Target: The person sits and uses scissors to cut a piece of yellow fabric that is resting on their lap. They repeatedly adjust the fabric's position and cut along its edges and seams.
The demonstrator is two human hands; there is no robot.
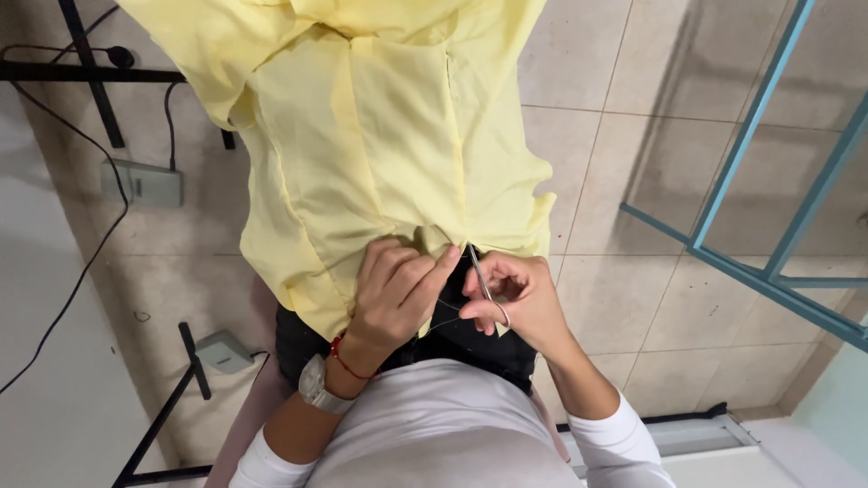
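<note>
My left hand (395,287) is curled shut, pinching the near edge of the yellow cloth (380,136) to keep it taut over my lap. Just right of it, my right hand (515,294) grips small snips (479,276), fingers closed, tips touching that edge. Farther off, the cloth drapes over the tiled floor (633,181).

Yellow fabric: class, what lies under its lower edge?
Under the yellow fabric, dark trousers show near the left hand and right hand. Whatever lies further beneath is covered.
</note>
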